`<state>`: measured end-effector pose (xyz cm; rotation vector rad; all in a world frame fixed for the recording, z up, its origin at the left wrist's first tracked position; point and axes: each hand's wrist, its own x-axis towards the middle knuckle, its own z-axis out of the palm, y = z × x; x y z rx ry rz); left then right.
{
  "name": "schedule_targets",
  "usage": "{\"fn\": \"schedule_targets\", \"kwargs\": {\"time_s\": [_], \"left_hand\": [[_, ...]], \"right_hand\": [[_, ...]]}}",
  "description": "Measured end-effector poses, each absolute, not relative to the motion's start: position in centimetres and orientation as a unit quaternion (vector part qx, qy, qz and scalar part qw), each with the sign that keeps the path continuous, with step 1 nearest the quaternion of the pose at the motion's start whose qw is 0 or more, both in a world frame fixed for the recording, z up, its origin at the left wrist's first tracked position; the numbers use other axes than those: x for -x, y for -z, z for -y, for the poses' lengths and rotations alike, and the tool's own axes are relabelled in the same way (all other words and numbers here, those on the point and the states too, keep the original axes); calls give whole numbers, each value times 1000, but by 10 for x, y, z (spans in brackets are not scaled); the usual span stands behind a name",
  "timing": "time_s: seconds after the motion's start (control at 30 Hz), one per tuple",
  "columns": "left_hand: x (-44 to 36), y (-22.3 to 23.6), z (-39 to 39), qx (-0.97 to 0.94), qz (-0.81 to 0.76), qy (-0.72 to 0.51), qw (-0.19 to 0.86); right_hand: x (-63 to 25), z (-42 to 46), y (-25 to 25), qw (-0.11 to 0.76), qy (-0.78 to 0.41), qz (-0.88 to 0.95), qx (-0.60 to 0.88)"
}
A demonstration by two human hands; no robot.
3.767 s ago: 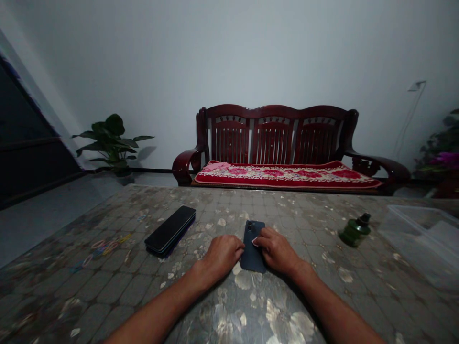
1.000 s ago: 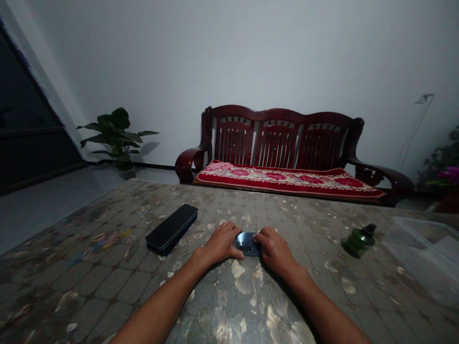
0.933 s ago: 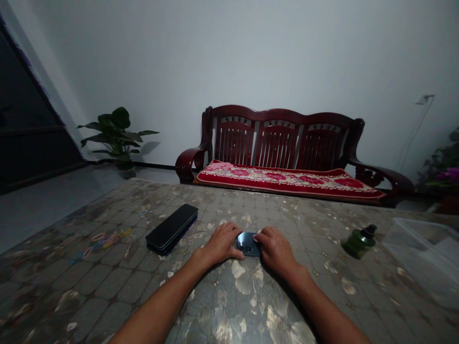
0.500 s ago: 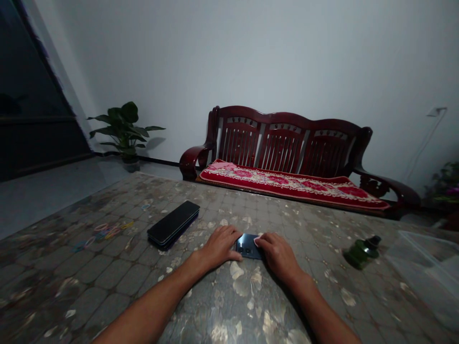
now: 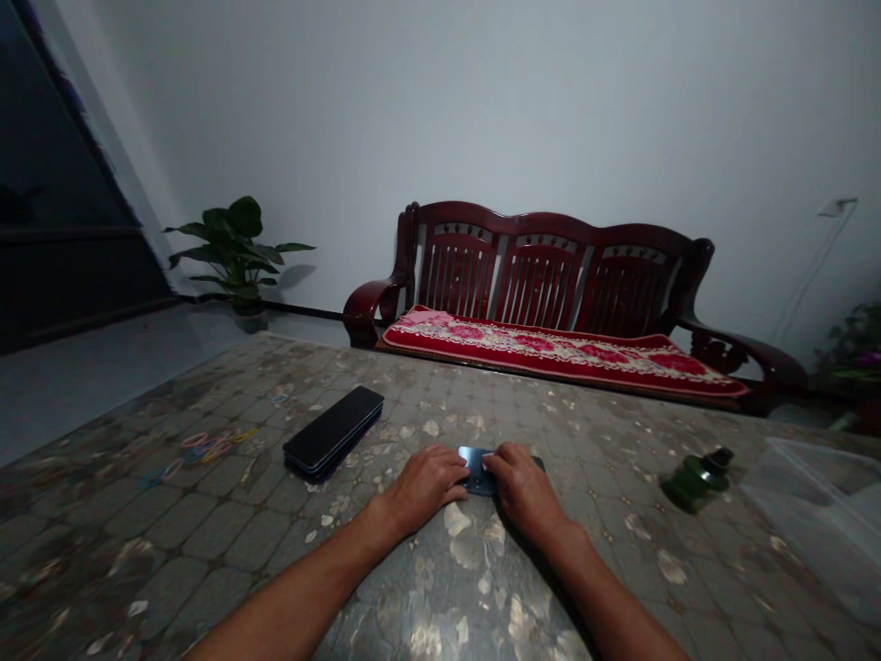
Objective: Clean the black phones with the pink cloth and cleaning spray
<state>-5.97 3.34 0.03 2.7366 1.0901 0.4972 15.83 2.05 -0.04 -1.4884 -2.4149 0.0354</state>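
A dark blue phone (image 5: 476,466) lies back-up and sideways on the patterned table (image 5: 440,569), its camera end showing between my hands. My left hand (image 5: 427,485) rests on the table with its curled fingertips against the phone's left end. My right hand (image 5: 519,488) covers the phone's right part with bent fingers pressing on it. Most of the phone is hidden under my right hand.
A stack of black phones (image 5: 334,442) lies to the left. Coloured rubber bands (image 5: 206,447) are scattered further left. A green bottle (image 5: 696,479) lies on its side at the right, beside a clear plastic box (image 5: 826,514). A red wooden bench (image 5: 557,317) stands beyond the table.
The blue phone has been turned from lengthwise to sideways under my hands since the earliest frame. In the last second both hands stay on it and shift only slightly; the view has drifted.
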Motion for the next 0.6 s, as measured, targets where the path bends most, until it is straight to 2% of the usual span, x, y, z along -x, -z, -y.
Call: {"fn": "schedule_targets", "kwargs": {"time_s": [0.23,0.47,0.6], "left_hand": [[58,4,-32,-905,-386,-159,83],[56,4,-30,-897,-405,-152,89],[57,6,-30,-895,-404,-161,98]], "right_hand": [[-167,-28,-2,144,7,797,586],[-157,-24,2,166,-10,847,506],[-158,-26,1,163,7,824,543]]}}
